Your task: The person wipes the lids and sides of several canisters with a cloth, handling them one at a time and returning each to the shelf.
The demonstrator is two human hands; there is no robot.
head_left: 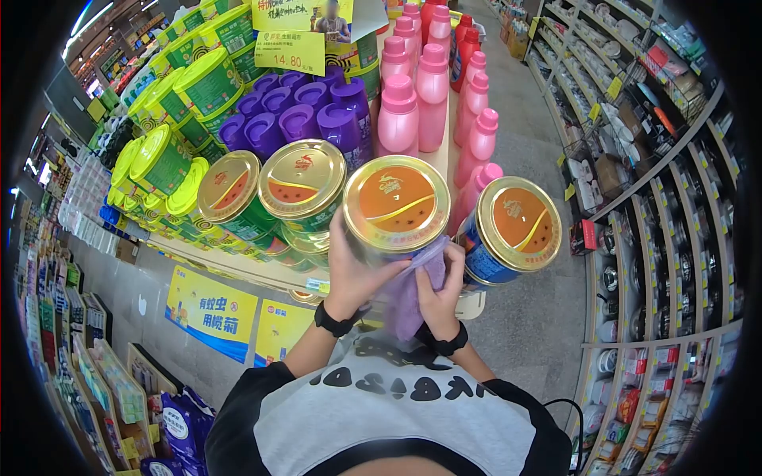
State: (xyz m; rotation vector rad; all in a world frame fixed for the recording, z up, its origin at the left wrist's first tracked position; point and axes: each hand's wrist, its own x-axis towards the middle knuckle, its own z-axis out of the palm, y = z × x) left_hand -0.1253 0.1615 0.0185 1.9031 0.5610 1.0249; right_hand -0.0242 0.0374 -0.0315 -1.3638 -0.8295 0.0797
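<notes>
A round tin with a gold rim and orange lid (397, 202) is in front of me at the edge of the display. My left hand (357, 266) grips its lower left side, thumb across the front and fingers round the side. Bunched in my right hand (442, 285) is a purple cloth (409, 301), touching the tin's lower front. The tin's underside is hidden from me. Similar tins stand close by: a blue-sided one (514, 226) on the right, and two green-sided ones, a nearer tin (302, 184) and a farther tin (230, 186), on the left.
Purple-capped bottles (298, 123), pink bottles (397, 119) and green tubs (208, 83) crowd the display behind the tins. A yellow price sign (290, 53) stands above them. Stocked shelves (675, 198) line the aisle (532, 317) on the right.
</notes>
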